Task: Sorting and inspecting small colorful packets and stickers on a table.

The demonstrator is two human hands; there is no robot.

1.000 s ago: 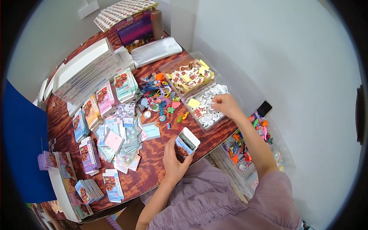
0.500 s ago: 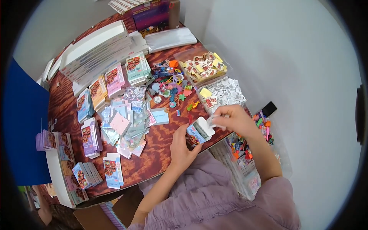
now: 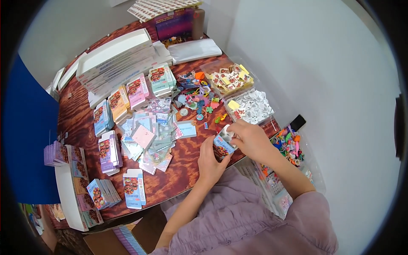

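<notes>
My left hand (image 3: 209, 165) is wrapped round a small blue card box (image 3: 222, 148) with a picture on its front, tilted above the table's near edge. The fingers of my right hand (image 3: 251, 139) are pinched together at the box's open top end; what they hold is mostly hidden there. Just beyond the box lie a small blue piece (image 3: 206, 126) and a green and orange trinket (image 3: 220, 118). Left of my left hand is a heap of pastel cards and small packets (image 3: 155, 138).
Clear trays hold yellow-backed stickers (image 3: 231, 78) and white pieces (image 3: 253, 107). Colourful trinkets (image 3: 197, 95) lie heaped beside them. Box stacks (image 3: 139, 91), long white trays (image 3: 114, 53) and a clear film pack (image 3: 195, 50) stand farther back. A phone (image 3: 298, 123) lies right.
My right hand has brought the white piece from beside the box to its open end, where the piece is now mostly out of sight. The whole view has shifted slightly.
</notes>
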